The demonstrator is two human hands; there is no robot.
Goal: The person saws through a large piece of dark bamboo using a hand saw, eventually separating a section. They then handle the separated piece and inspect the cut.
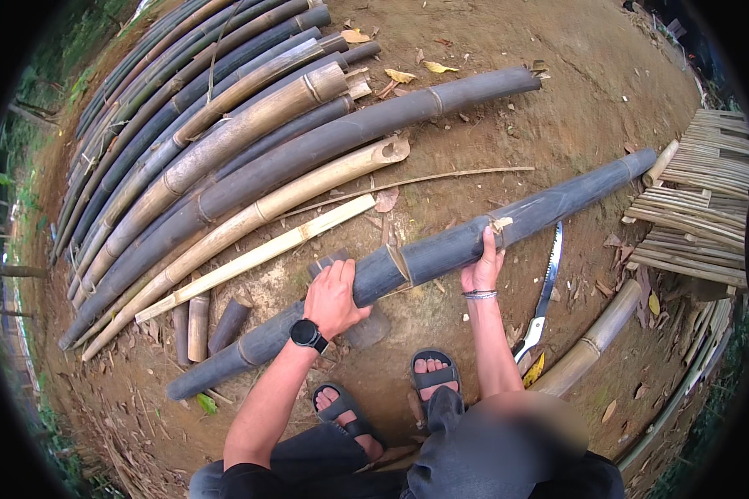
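Note:
A long dark grey bamboo pole [424, 254] lies across the dirt in front of my feet, running from lower left to upper right. My left hand [334, 298], with a black watch on the wrist, grips the pole near its middle. My right hand [483, 268], wearing a thin bracelet, holds the same pole farther right, just beside a splintered notch [500, 224] cut into it. A curved hand saw [546, 289] with a pale handle lies on the ground to the right of my right hand.
A stack of long bamboo poles [225, 141] fills the left and upper ground. Several short cut pieces [198, 324] lie below it. A pile of split bamboo slats [699, 200] sits at the right. Another pole [591, 341] lies by my right foot.

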